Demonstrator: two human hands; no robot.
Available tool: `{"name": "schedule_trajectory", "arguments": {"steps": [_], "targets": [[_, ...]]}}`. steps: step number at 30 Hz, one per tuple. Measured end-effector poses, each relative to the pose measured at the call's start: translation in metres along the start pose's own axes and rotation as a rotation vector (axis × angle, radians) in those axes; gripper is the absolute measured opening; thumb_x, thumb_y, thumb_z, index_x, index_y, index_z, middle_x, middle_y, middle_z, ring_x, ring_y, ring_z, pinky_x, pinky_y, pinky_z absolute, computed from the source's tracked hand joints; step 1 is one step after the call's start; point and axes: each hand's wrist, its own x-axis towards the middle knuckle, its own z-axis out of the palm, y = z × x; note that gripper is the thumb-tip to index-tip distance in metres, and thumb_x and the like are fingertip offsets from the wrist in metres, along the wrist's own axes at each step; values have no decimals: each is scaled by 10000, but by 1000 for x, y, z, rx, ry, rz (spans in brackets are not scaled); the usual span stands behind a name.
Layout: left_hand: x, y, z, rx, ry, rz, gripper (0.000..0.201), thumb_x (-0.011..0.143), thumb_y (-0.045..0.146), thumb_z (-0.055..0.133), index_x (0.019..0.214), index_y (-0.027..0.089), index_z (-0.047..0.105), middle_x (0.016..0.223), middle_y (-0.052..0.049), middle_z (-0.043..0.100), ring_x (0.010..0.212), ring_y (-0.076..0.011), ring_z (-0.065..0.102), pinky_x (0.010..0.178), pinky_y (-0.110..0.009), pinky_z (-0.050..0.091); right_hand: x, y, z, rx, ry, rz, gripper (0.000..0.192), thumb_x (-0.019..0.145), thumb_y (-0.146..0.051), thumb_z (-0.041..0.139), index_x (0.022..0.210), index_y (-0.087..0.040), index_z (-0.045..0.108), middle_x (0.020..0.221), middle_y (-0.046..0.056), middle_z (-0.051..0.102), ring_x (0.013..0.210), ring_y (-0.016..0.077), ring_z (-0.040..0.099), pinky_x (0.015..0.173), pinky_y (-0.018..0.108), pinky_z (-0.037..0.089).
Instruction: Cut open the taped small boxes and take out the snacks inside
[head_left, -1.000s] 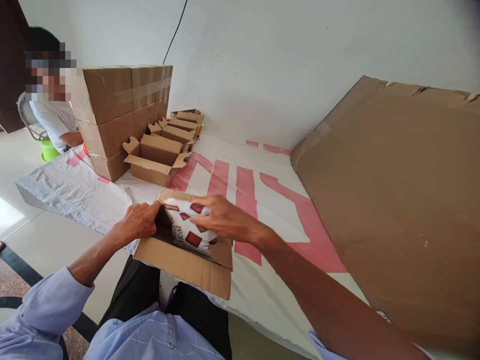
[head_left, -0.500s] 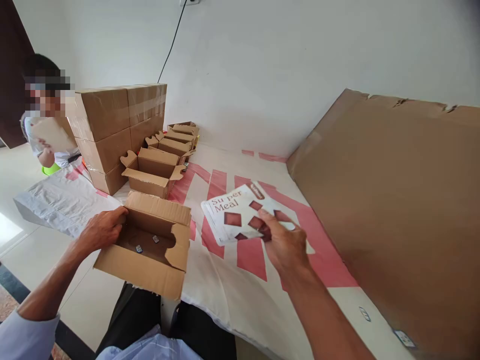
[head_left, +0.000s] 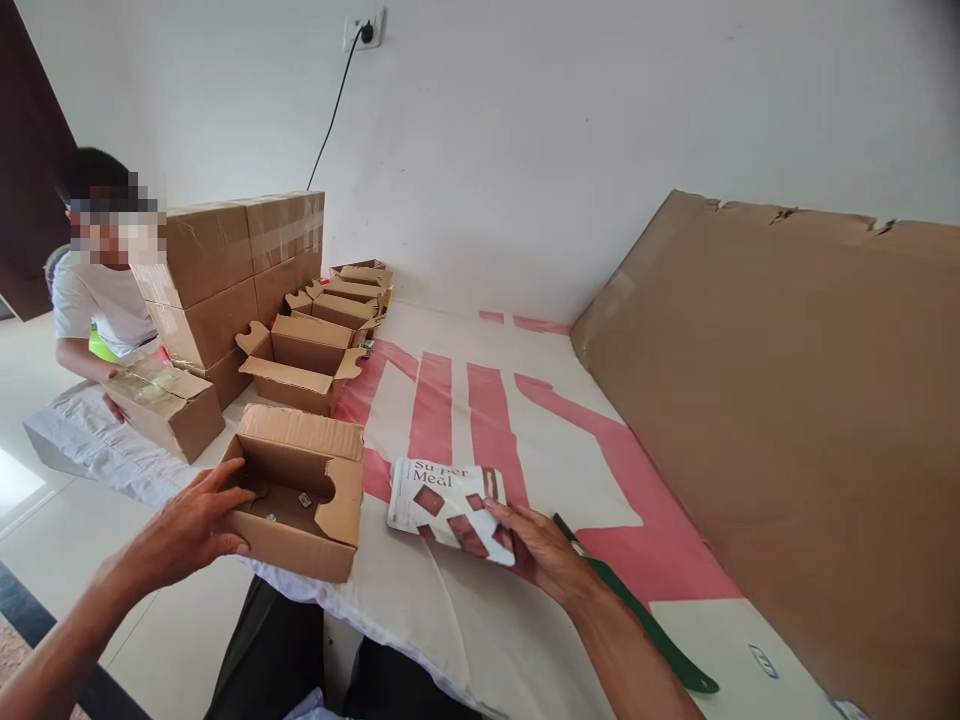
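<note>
- White wall with a socket (head_left: 364,30) and a dark cable running down behind stacked brown cartons (head_left: 240,260); below it lies a white sheet with pink stripes (head_left: 480,400).
- Left hand (head_left: 191,525) rests with fingers spread on the near left corner of an open cardboard box (head_left: 296,490); a few small items lie inside, too small to identify.
- Right hand (head_left: 544,550) grips the right end of a white packet with maroon squares (head_left: 448,505), which rests on the sheet just right of the box; its fingertips are partly hidden under the packet.
- A green strip (head_left: 645,625) is partly covered by the right wrist.
- More open boxes (head_left: 300,355) stand behind.
- A large cardboard sheet (head_left: 787,420) runs out of view on the right.
- Another person (head_left: 97,300), partly hidden, holds a taped box (head_left: 165,405).
</note>
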Motion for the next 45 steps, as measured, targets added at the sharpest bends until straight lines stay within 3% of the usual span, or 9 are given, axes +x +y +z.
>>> {"name": "schedule_trajectory", "arguments": {"steps": [4,14,19,22,25,29,33,39,45], "targets": [[4,3,14,81,54,41,150,975,302,658,878,214,732,1461,-114,638,1270,-332,628,1067,-500,556,-2,1,6,-121,-45,36,421,588,-410,956,861,-162,753,680,30,725,559,173,642,504,273,517],[4,8,14,65,122,139,217,1015,348,633,843,219,665,1255,-90,662,1096,-272,637,900,-400,566,6,24,7,-120,-76,-74,509,571,-573,962,830,-185,758,776,76,767,698,246,715,630,332,583],[-27,-4,15,20,164,140,264,1036,428,601,871,246,699,1277,-82,694,1101,-260,674,899,-353,594,13,28,3,-145,-134,-148,532,643,-602,936,955,-200,778,883,89,798,779,268,746,724,365,614],[-54,-16,15,51,247,114,268,997,492,644,863,280,737,1305,-72,729,1124,-276,712,900,-329,628,27,21,38,-206,-188,-275,520,705,-591,895,1013,-189,776,937,96,801,799,259,736,738,370,611],[-67,-21,15,100,307,85,267,963,531,674,848,305,757,1322,-65,752,1170,-300,725,926,-336,649,53,13,105,-286,-249,-446,445,771,-566,809,1000,-188,758,793,41,747,689,222,673,659,346,577],[-60,-19,14,132,304,87,232,954,520,679,893,322,784,1337,-62,759,1177,-305,737,942,-338,658,100,4,198,-467,-259,-791,302,847,-402,659,1055,-204,751,942,50,790,851,221,692,823,327,558],[-48,-23,17,158,305,120,214,964,502,672,952,324,790,1356,-67,756,1205,-299,743,950,-316,661,145,2,255,-503,-189,-812,292,909,-316,570,1115,-191,735,1013,75,802,900,220,693,846,313,533],[-50,-36,22,183,298,117,366,910,510,738,1242,357,747,1510,-90,672,1332,-345,685,1058,-388,633,175,3,285,-602,-98,-782,265,947,-331,608,1124,-183,739,1083,133,804,905,236,707,834,317,502],[-30,-28,-24,110,356,11,541,968,555,633,1489,413,617,1610,-43,582,1409,-364,619,1096,-453,605,174,15,275,-757,-90,-728,279,900,-464,730,920,-190,783,799,82,775,714,208,636,672,291,414]]}}
